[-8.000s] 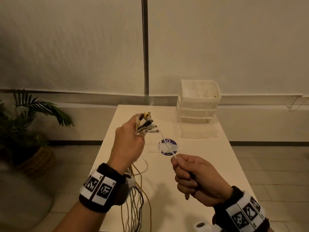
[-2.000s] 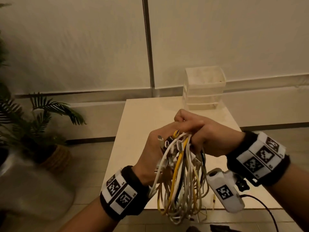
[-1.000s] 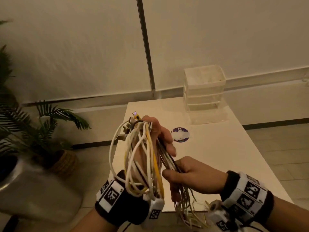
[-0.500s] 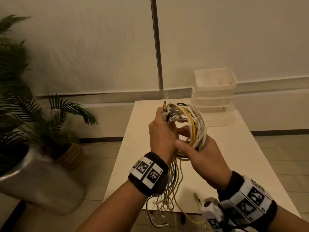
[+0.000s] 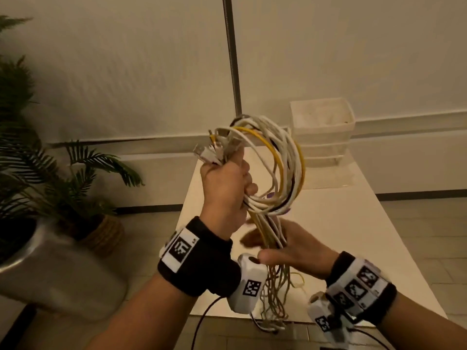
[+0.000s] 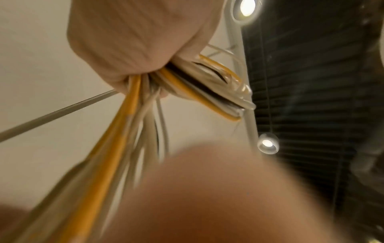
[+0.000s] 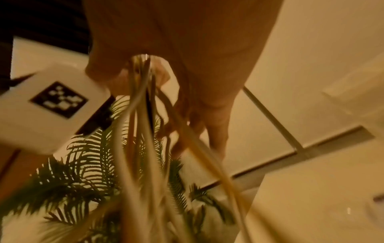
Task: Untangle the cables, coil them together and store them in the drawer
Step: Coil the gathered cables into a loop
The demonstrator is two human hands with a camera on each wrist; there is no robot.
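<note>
A bundle of white, yellow and black cables (image 5: pixel 284 170) forms one wide loop in the air above the white table (image 5: pixel 341 223). My left hand (image 5: pixel 227 188) grips the bundle in a fist, and the plug ends (image 5: pixel 211 152) stick out above it. The loose strands (image 5: pixel 274 281) hang down from the fist past the table's near edge. Just below, my right hand (image 5: pixel 267 248) curls thumb and fingers round those strands. In the left wrist view the fist (image 6: pixel 133 49) clamps the cables (image 6: pixel 124 125). In the right wrist view the strands (image 7: pixel 141 131) run through the right hand (image 7: pixel 166 41).
A white plastic drawer unit (image 5: pixel 321 130) stands at the table's far right, its bottom drawer pulled out. A potted palm (image 5: pixel 83 188) and a metal planter (image 5: pixel 50 269) stand on the floor to the left. A purple disc on the table is mostly hidden behind the loop.
My right hand has left the loop and dropped to the hanging strands below the left fist. The loop now stands wider, to the right of the left hand.
</note>
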